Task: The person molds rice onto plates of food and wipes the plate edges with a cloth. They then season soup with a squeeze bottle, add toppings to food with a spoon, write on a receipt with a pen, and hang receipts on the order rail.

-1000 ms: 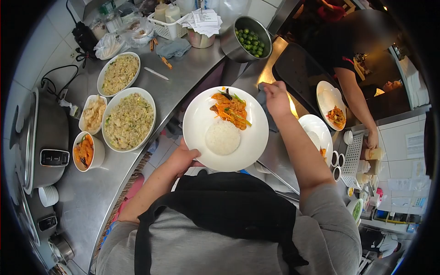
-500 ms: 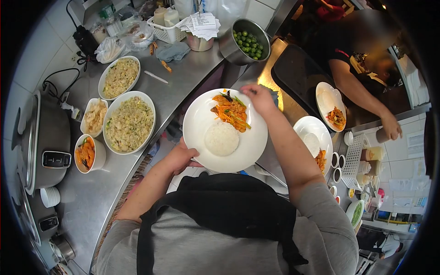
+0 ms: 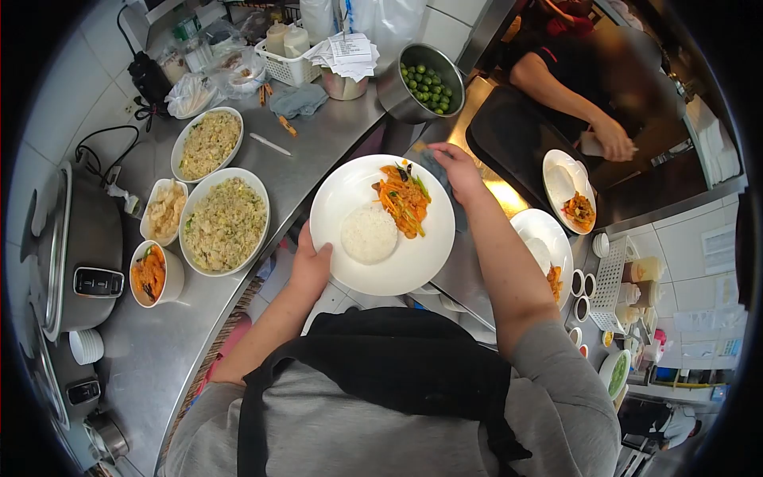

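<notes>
My left hand (image 3: 311,262) grips the near-left rim of a round white plate (image 3: 397,270), thumb on top. On the plate lie a dome of white rice (image 3: 369,234) and a saucy stir-fry (image 3: 404,199) of orange and green strips. My right hand (image 3: 459,171) is just beyond the plate's far right edge, apart from the food. Its thumb and fingers are pinched together. Beside the fingertips a blue-grey patch, perhaps cloth, and a small yellowish bit show; what the fingers hold is unclear.
Left counter: two bowls of fried rice (image 3: 225,226), crackers (image 3: 165,211), a tub of orange food (image 3: 149,274), rice cooker (image 3: 87,238). Ahead: a pot of green limes (image 3: 429,87) and receipts (image 3: 350,52). Right: two more plates (image 3: 548,230), a black tray (image 3: 509,135), another person's arm (image 3: 564,95).
My right hand has come away from the plate's rim, its fingers now pinched. The plate has shifted slightly left in my left hand. The other person's arm has moved up and left.
</notes>
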Motion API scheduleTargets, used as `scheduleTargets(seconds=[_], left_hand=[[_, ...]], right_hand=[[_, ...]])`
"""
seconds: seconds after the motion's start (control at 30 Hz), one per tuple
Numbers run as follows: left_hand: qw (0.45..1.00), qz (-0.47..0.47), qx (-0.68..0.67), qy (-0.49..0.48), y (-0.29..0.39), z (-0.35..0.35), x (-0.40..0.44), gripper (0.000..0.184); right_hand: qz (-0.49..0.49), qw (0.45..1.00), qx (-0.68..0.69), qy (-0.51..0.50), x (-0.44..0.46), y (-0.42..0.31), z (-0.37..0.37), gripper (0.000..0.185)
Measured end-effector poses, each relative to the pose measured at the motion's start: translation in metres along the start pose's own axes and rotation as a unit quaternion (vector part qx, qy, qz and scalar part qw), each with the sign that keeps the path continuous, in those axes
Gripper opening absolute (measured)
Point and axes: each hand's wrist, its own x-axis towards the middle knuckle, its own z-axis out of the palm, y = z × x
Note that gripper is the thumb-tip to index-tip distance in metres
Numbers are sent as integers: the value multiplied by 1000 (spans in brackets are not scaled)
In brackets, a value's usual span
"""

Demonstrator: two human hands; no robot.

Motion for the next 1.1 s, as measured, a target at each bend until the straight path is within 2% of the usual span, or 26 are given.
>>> scheduleTargets(seconds=[0.07, 0.1, 0.17, 0.23, 0.3, 0.33, 0.4, 0.47, 0.53, 0.57, 0.6, 0.63, 0.67, 0.7, 0.83, 0.9, 0.93, 1.0, 1.03, 1.1], left_hand=[[1000, -8, -22, 0, 2, 2, 9, 59], [1000, -4, 2, -9, 3, 3, 15, 59], [999, 0, 28, -21, 4, 4, 24, 59], [999, -3, 37, -16, 6, 8, 30, 57], [999, -10, 16, -28, 10, 9, 32, 57], [999, -18, -5, -34, 12, 9, 33, 57], [999, -18, -13, -34, 13, 10, 33, 56], [999, -19, -22, -33, 12, 11, 33, 56], [999, -18, -29, -27, 13, 11, 33, 55], [999, -17, -29, -28, 17, 12, 30, 55], [999, -21, -33, -29, 24, 13, 27, 55], [999, -25, -38, -29, 28, 13, 26, 55], [999, -24, -38, -28, 26, 13, 27, 55], [999, -12, -17, -26, 22, 13, 28, 55], [999, -1, 37, -9, 18, 14, 28, 56], [999, 4, 31, -13, 13, 15, 28, 56], [1000, 8, 23, -15, 11, 16, 30, 57], [1000, 0, 26, -15, 20, 18, 26, 57], [999, -9, 28, -14, 23, 18, 26, 58], [1000, -6, 28, -12, 20, 19, 27, 58]], right_hand=[[-71, 986, -111, -98, 3, -11, 10, 16], [-70, 987, -110, -96, 3, -15, 12, 16], [-104, 924, -307, -204, 2, -22, 13, 16], [-110, 915, -332, -201, 1, -26, 8, 17], [-137, 866, -436, -203, 2, -29, -1, 16], [-136, 867, -437, -200, 2, -30, -6, 16], [-102, 838, -490, -215, -2, -40, -13, 15], [-63, 839, -492, -225, -6, -47, -17, 14], [-26, 837, -493, -235, -9, -48, -23, 13], [34, 904, -366, -217, -9, -45, -29, 14], [92, 949, -229, -194, -9, -42, -35, 14], [90, 949, -229, -195, -9, -39, -41, 14], [145, 970, -67, -184, -10, -36, -46, 14], [196, 961, 98, -169, -11, -32, -48, 15], [187, 968, 60, -156, -19, -19, -48, 18], [210, 944, 197, -162, -23, -27, -53, 17], [208, 944, 198, -162, -24, -28, -50, 17], [160, 973, 101, -132, -27, -23, -43, 16], [158, 973, 102, -131, -24, -21, -45, 16], [104, 978, -34, -176, -15, -15, -55, 16]])
